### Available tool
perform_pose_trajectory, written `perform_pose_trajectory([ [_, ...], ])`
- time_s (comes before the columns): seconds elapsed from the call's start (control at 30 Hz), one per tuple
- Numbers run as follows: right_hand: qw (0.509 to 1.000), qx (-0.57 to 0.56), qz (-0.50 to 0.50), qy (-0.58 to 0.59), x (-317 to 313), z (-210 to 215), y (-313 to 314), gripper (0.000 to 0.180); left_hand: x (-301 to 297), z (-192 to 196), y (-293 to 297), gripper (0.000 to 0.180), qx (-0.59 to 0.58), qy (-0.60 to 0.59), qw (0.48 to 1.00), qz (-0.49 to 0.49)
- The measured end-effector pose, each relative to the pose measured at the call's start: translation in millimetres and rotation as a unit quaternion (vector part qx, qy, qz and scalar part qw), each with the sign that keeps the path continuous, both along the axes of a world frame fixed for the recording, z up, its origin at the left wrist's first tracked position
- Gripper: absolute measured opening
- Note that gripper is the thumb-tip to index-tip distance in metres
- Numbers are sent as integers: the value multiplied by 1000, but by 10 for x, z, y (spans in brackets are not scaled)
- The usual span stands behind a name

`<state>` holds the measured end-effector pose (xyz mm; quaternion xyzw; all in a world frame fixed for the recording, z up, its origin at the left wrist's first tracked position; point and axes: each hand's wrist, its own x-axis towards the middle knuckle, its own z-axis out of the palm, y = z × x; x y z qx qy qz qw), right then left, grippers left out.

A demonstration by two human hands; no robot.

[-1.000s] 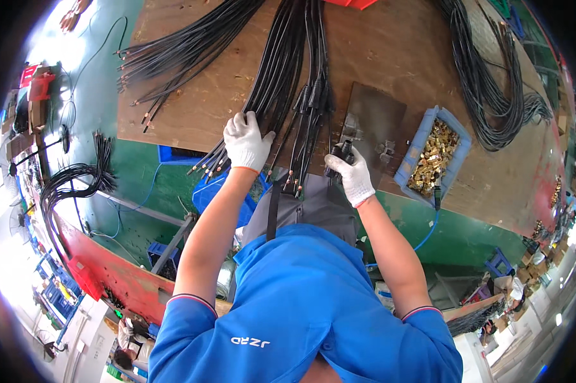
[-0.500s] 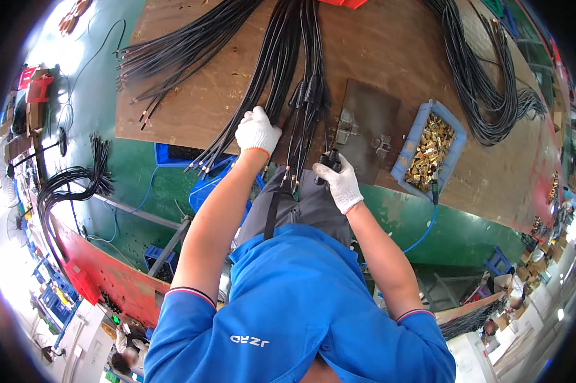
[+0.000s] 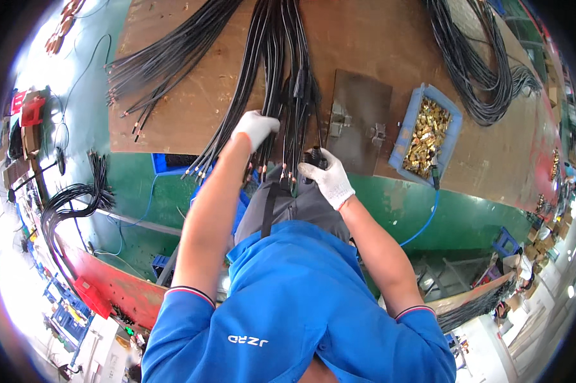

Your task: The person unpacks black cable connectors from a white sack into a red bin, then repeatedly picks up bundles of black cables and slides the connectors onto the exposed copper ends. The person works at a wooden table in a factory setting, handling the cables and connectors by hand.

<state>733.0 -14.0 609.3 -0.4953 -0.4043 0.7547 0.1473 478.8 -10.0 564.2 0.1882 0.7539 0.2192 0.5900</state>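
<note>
A bundle of black cables [image 3: 253,76] with bare copper-coloured ends hangs over the near edge of the table. My left hand [image 3: 256,129], in a white glove, has its fingers curled around some of these cables just above that edge. Several black rubber sleeves [image 3: 310,163] are gripped in my gloved right hand [image 3: 329,179], close to the hanging cable ends. Higher on the cables beside it, a cluster of similar black sleeves [image 3: 301,86] is threaded on. The fingertips of my left hand are partly hidden among the cables.
Right of the cables lies a dark metal plate [image 3: 363,96] with hinge-like fittings. A blue bin [image 3: 396,150] holds brass-coloured pieces [image 3: 428,137]. More black cables [image 3: 167,48] fan out at the left, and a looped bundle [image 3: 476,76] lies far right.
My left hand has shifted slightly right relative to the cables, its fingers now in among them. My right hand, still gripping the sleeves, has come closer to the cable ends. The view has shifted a little.
</note>
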Motion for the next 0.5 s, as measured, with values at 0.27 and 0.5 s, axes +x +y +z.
perform_pose_trajectory([
  [0.27, 990, -94, 99, 43, -93, 114, -235, 29, -298, 433, 98, 13, -30, -271, 961, 48],
  [0.5, 984, -88, 151, 17, -108, 125, -455, 33, -171, 451, 53, 27, 0, -232, 971, 52],
])
